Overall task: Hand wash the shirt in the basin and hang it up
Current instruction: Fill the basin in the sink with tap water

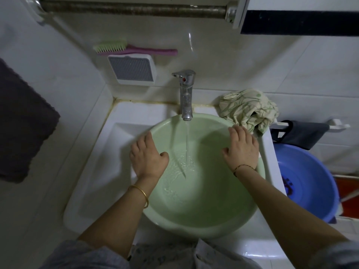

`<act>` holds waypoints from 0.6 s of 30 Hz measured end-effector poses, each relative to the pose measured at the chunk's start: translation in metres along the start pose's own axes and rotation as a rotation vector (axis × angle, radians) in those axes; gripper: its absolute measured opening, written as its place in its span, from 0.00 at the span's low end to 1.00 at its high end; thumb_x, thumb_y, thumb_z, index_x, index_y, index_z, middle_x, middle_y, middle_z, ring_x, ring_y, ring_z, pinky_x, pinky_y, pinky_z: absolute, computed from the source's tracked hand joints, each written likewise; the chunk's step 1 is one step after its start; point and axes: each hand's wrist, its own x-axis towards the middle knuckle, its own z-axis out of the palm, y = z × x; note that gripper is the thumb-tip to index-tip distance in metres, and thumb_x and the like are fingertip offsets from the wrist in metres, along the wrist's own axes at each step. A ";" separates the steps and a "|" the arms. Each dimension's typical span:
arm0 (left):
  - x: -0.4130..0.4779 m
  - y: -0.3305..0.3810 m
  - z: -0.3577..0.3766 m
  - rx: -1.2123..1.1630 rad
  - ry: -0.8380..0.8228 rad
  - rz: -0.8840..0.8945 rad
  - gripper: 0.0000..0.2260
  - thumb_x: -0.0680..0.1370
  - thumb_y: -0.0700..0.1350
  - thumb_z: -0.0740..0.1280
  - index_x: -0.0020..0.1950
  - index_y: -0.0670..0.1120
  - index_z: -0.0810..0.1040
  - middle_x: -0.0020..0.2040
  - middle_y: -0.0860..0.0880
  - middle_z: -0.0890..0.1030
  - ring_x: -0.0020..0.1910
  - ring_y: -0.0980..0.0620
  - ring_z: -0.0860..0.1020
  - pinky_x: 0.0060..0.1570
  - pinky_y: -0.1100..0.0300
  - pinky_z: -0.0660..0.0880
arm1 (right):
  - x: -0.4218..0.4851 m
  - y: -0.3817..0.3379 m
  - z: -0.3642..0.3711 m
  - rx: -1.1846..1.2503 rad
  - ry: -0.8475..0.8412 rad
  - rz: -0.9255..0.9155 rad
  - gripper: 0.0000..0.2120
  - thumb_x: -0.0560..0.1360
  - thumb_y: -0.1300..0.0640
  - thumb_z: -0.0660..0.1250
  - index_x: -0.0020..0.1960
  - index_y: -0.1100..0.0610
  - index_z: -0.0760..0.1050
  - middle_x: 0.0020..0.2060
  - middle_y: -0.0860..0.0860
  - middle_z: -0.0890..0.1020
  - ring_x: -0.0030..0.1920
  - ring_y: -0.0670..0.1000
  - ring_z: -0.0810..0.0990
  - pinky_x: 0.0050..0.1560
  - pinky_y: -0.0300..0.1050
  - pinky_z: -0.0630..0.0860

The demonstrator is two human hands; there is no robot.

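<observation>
Two hands rest on the rim of a round, pale-green plastic basin (194,228) that sits in a white sink (108,152). The left hand (148,154) lies palm down over the left rim, its fingers (144,139) fairly straight and slightly apart, thumb pointing in over the water. The right hand (242,148) lies the same way on the right rim, fingers (238,133) spread, resting rather than gripping. A gold bangle (140,193) circles the left wrist, a thin thread bracelet (244,166) the right.

The shirt (246,107) — cream cloth with green squiggles — is bunched on the sink's back right corner, outside the basin and just beside the right fingertips; whether they touch it I cannot tell. Between the hands a chrome tap (186,94) stands at the back edge, spout over the far rim, pouring a thin stream (187,140) into a shallow, rippled pool.

Left of the tap, a pink-handled brush (134,49) with green bristles lies on a white wall box (133,69) with a ribbed grey face. A dark fuzzy towel (21,121) hangs at far left. A dark cloth (303,133) drapes over a white rail (338,125) at right, above a glossy blue tub (310,181). A rusty metal bar (132,8) crosses the top.

The basin nearly fills the sink — its right rim meets the sink's right edge, while a bare strip shows on the left.
</observation>
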 end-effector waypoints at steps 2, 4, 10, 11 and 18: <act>0.000 0.000 0.000 -0.002 0.002 0.002 0.35 0.65 0.47 0.68 0.72 0.43 0.64 0.67 0.43 0.70 0.62 0.40 0.67 0.62 0.48 0.66 | 0.000 0.000 0.001 -0.004 -0.004 0.000 0.32 0.67 0.56 0.69 0.70 0.59 0.67 0.69 0.57 0.69 0.71 0.59 0.65 0.70 0.56 0.60; 0.000 0.001 0.000 0.000 0.005 0.004 0.35 0.65 0.47 0.68 0.71 0.43 0.65 0.66 0.43 0.70 0.61 0.40 0.67 0.61 0.49 0.66 | 0.001 0.000 0.001 0.001 -0.002 -0.001 0.32 0.66 0.56 0.70 0.69 0.59 0.67 0.69 0.57 0.69 0.70 0.59 0.65 0.69 0.57 0.61; 0.000 0.000 0.001 -0.015 0.019 0.013 0.34 0.64 0.46 0.68 0.70 0.43 0.66 0.66 0.43 0.71 0.61 0.39 0.67 0.60 0.48 0.67 | 0.001 0.000 0.000 -0.005 -0.004 -0.003 0.32 0.67 0.56 0.69 0.69 0.59 0.67 0.69 0.57 0.69 0.71 0.59 0.65 0.70 0.56 0.60; 0.000 0.000 0.001 -0.017 0.020 0.014 0.34 0.64 0.46 0.68 0.70 0.43 0.66 0.66 0.43 0.71 0.61 0.39 0.67 0.60 0.48 0.67 | 0.001 0.000 0.001 -0.004 -0.001 -0.003 0.31 0.67 0.57 0.69 0.69 0.59 0.67 0.69 0.57 0.69 0.71 0.59 0.65 0.70 0.57 0.60; 0.000 -0.001 0.002 -0.022 0.027 0.020 0.34 0.64 0.45 0.69 0.69 0.42 0.67 0.65 0.42 0.71 0.59 0.39 0.68 0.59 0.48 0.67 | 0.000 0.000 0.001 -0.013 0.000 0.000 0.31 0.66 0.57 0.70 0.68 0.60 0.68 0.68 0.57 0.70 0.70 0.59 0.66 0.69 0.56 0.61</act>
